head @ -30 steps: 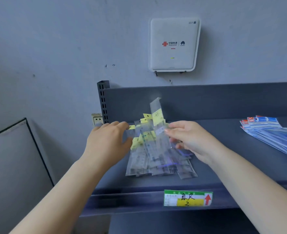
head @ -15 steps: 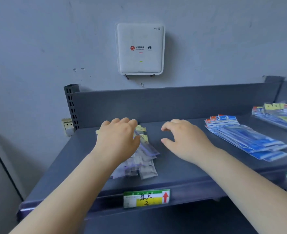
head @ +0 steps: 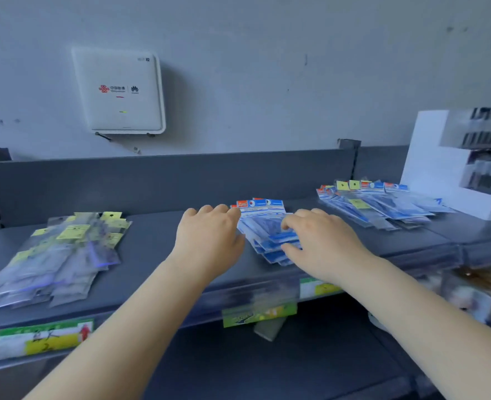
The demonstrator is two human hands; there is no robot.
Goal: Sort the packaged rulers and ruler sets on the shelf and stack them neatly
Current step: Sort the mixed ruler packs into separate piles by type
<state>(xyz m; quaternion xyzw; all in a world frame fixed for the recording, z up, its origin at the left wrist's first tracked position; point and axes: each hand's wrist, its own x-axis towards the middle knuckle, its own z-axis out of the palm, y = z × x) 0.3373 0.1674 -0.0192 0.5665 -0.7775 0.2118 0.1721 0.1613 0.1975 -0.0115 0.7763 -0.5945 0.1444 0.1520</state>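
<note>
We are looking down at a dark grey shelf (head: 157,241) against a grey wall. Our left hand (head: 209,241) is resting at the left edge of a middle pile of blue ruler packs (head: 263,223), fingers relaxed. Our right hand (head: 322,243) is lying on the pile's right side, fingers curling over the packs. A clear, yellow-tagged pile (head: 62,255) is sitting far left; another blue pile (head: 382,203) is sitting right.
</note>
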